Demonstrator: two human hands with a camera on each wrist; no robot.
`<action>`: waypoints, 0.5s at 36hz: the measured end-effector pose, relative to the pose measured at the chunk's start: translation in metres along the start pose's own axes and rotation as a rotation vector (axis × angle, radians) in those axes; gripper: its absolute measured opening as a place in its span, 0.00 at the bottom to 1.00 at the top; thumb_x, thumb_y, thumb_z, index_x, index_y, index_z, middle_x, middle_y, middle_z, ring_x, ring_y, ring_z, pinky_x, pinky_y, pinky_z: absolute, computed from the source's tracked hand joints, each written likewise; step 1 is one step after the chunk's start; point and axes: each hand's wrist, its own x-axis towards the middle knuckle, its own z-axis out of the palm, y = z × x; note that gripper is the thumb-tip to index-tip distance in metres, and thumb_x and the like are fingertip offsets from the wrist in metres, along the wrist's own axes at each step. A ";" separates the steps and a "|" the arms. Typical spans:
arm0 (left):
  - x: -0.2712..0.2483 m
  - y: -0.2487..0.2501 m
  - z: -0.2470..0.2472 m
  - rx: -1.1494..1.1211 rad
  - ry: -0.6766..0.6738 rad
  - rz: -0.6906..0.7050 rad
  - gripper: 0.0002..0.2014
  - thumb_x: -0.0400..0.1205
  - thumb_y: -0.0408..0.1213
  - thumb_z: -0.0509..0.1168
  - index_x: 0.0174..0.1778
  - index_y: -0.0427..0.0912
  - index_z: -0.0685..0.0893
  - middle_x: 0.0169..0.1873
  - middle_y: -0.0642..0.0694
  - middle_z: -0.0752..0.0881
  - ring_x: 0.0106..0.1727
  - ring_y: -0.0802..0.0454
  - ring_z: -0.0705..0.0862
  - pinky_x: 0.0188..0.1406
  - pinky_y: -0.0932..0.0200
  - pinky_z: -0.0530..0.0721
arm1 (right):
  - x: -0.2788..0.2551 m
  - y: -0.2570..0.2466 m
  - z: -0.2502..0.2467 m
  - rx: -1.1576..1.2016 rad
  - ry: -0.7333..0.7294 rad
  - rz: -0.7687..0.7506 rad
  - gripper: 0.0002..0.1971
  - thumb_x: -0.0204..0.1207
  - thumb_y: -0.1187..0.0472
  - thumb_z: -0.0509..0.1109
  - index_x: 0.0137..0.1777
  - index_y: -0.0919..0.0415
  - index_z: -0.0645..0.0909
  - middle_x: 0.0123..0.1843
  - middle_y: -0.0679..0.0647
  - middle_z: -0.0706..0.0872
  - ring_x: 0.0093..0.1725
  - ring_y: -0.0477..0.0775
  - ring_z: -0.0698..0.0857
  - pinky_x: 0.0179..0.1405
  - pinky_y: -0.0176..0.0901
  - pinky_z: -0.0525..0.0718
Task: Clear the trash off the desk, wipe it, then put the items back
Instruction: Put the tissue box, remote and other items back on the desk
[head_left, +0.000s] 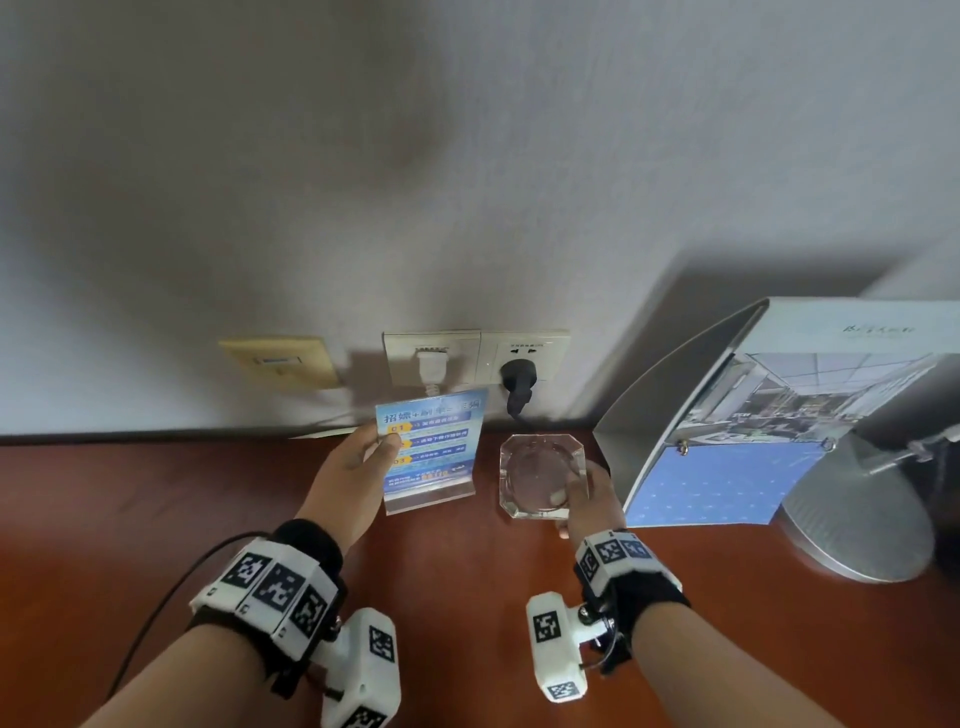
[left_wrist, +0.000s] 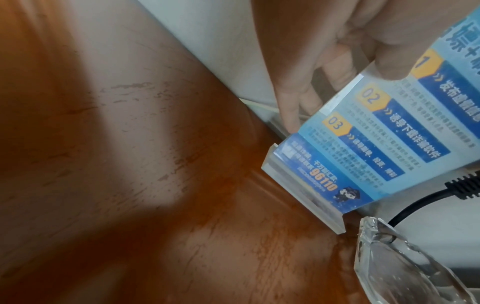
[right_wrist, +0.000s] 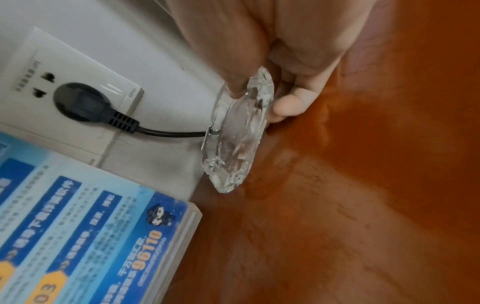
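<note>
glass ashtray (head_left: 543, 475) pinched at its near rim by right hand (head_left: 592, 499), near desk's (head_left: 156, 519) back edge. left hand (head_left: 353, 467) grips acrylic sign stand (head_left: 431, 449) just beside it.

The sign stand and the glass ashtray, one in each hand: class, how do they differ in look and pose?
The sign stand carries a blue printed card; the glass ashtray is clear all through. The stand is a thin upright sheet; the ashtray is thick, low and tilted. The left hand pinches the stand's side; the right hand grips the ashtray's rim. Both are transparent, near the wall.
</note>
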 end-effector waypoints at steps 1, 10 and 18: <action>0.000 -0.001 0.001 0.008 -0.004 0.005 0.12 0.87 0.39 0.58 0.47 0.60 0.83 0.47 0.58 0.89 0.55 0.59 0.86 0.67 0.49 0.78 | 0.001 -0.001 -0.001 -0.013 0.002 -0.001 0.18 0.84 0.54 0.57 0.74 0.49 0.69 0.35 0.51 0.87 0.30 0.53 0.82 0.32 0.47 0.84; 0.005 -0.005 0.001 0.025 -0.044 0.010 0.12 0.87 0.40 0.57 0.46 0.63 0.83 0.45 0.66 0.89 0.54 0.61 0.85 0.66 0.49 0.78 | 0.003 -0.006 0.002 -0.172 0.034 0.040 0.20 0.85 0.50 0.53 0.76 0.45 0.65 0.59 0.62 0.83 0.51 0.67 0.86 0.51 0.56 0.86; 0.002 0.000 0.000 0.003 -0.048 0.033 0.11 0.87 0.40 0.58 0.48 0.62 0.83 0.45 0.65 0.89 0.54 0.62 0.86 0.65 0.53 0.78 | 0.006 -0.012 0.002 -0.313 0.064 0.087 0.20 0.86 0.52 0.52 0.77 0.49 0.65 0.61 0.66 0.80 0.54 0.65 0.83 0.42 0.45 0.76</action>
